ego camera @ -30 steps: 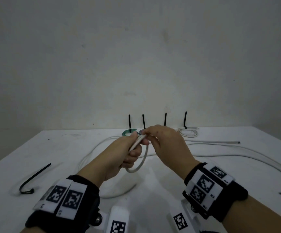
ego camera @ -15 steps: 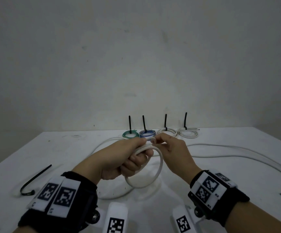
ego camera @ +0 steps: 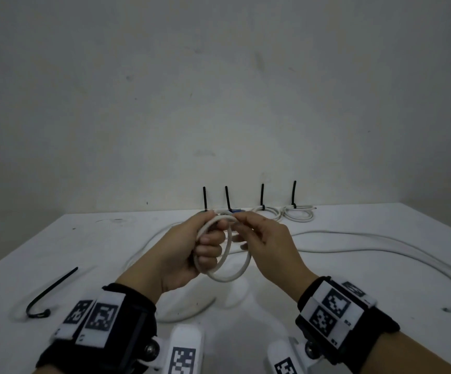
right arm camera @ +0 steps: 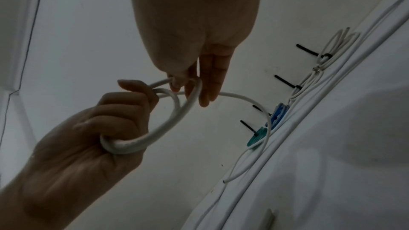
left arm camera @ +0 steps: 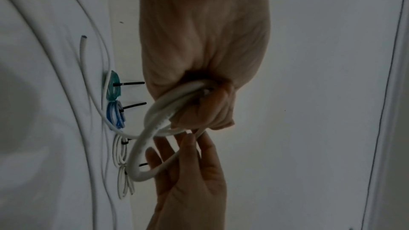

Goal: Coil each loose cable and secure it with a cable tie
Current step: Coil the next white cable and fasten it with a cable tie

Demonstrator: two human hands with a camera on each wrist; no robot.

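Note:
My left hand (ego camera: 192, 249) (right arm camera: 106, 121) grips a white cable coil (ego camera: 231, 273) (left arm camera: 141, 160) (right arm camera: 168, 125) of two loops, held above the table in the middle. My right hand (ego camera: 262, 238) (left arm camera: 188, 172) (right arm camera: 192, 83) pinches the cable at the top of the coil between thumb and forefinger, with the other fingers straight. The cable's loose length (ego camera: 354, 238) trails right across the table and curves back to its end (ego camera: 447, 309). A loose black cable tie (ego camera: 48, 292) lies on the table at the left.
Along the back edge lie several tied coils: a green one (left arm camera: 112, 85) (right arm camera: 256, 137), a blue one (left arm camera: 115, 114) (right arm camera: 278, 111) and two white ones (ego camera: 297, 213) (right arm camera: 336, 45), each with an upright black tie. The white table (ego camera: 381, 279) ends at a grey wall.
The coil has gained a second loop. My right hand has brought more cable up to the left hand's grip, and both hands have stayed in the middle above the table.

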